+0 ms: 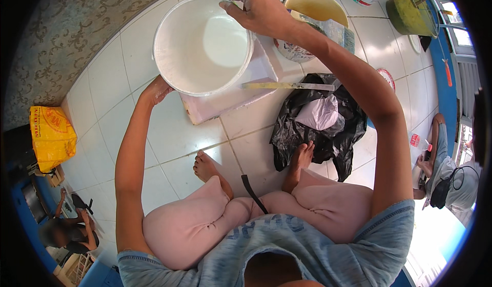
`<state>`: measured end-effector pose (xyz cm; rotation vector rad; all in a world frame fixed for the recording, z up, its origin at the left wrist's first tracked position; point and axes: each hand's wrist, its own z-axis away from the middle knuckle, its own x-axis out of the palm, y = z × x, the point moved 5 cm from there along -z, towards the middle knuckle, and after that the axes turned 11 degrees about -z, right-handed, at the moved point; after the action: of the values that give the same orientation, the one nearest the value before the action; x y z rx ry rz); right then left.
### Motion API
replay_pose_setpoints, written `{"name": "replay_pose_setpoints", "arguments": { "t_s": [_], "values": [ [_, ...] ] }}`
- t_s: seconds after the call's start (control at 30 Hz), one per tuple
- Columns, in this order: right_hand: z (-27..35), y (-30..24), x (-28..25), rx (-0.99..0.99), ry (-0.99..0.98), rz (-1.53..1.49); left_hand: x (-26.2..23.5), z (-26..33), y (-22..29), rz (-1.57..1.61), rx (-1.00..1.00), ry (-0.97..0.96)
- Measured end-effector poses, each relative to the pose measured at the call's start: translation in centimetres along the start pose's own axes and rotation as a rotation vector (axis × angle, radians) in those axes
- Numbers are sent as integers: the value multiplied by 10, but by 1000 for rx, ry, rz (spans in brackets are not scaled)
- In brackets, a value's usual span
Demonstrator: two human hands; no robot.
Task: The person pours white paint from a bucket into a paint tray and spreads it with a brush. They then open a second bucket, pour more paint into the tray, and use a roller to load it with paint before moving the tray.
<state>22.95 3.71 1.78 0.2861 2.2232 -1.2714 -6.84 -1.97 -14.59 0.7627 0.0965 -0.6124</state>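
A white bucket (202, 36), its mouth turned toward me and its inside coated white, is held tilted between my hands. My right hand (259, 11) is closed on the rim at the upper right, with whitish smears on the fingers. Against the lower left side of the bucket, my left hand (158, 89) supports it; most of those fingers are hidden behind the wall. Beneath the bucket lies a pale, shallow tray or board (212, 105) on the tiles. A long flat stick (287, 86) stretches from there over a black plastic bag (289, 123).
A pinkish-white bag (318, 114) sits in the black plastic. Behind my right forearm stands a yellowish bucket (318, 5), with a green bucket (410, 13) farther right. A yellow bag (53, 138) is at left. Other people sit at left (77, 230) and right (451, 179).
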Motion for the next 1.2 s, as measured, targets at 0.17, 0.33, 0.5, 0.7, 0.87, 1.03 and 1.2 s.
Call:
{"name": "replay_pose_setpoints", "arguments": {
  "t_s": [0.17, 0.33, 0.5, 0.7, 0.87, 1.03, 1.2],
  "values": [
    [0, 0, 3, -61, 8, -29, -6, -2, -7, -22, -17, 36],
    [2, -1, 0, -24, -5, -2, 3, 9, 8, -76, -22, 10],
    [2, 0, -2, -32, 8, -7, 5, 10, 14, -116, -20, -10],
    [2, -5, 0, 4, -32, -35, 0, 10, 7, -73, -19, 15],
    [3, -5, 1, 62, -57, -60, -2, 1, -2, -65, -39, 4],
    [2, -7, 0, 34, -44, -62, -6, -1, -7, -47, -58, 11],
    [2, -8, -1, 58, -57, -45, -4, -2, -11, -46, -25, 14]
  ]
}}
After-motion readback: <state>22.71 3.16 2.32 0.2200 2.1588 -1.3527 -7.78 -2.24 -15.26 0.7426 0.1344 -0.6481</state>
